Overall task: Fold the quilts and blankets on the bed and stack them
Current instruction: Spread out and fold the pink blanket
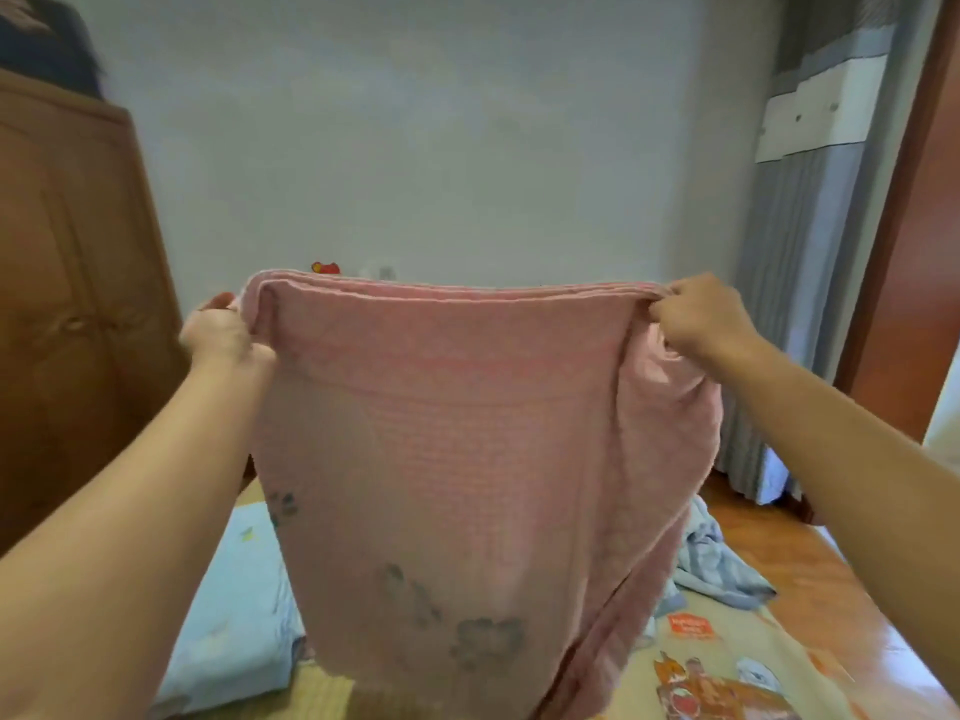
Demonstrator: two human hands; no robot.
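Observation:
A pink blanket (467, 433) with grey flower prints hangs doubled in front of me, its top edge stretched level. My left hand (223, 335) grips the upper left corner and my right hand (701, 317) pinches the upper right corner. The lower part of the blanket drapes down onto the bed (727, 662). A folded light blue quilt (234, 605) lies on the bed at the lower left. A crumpled pale blue blanket (711, 563) lies on the bed at the right, partly hidden behind the pink one.
A brown wooden wardrobe (78, 304) stands close on the left. A bare grey wall is ahead. Grey-blue curtains (795, 304) and a red-brown door frame (914, 226) are on the right, above a wooden floor (810, 574). The bed mat shows cartoon prints.

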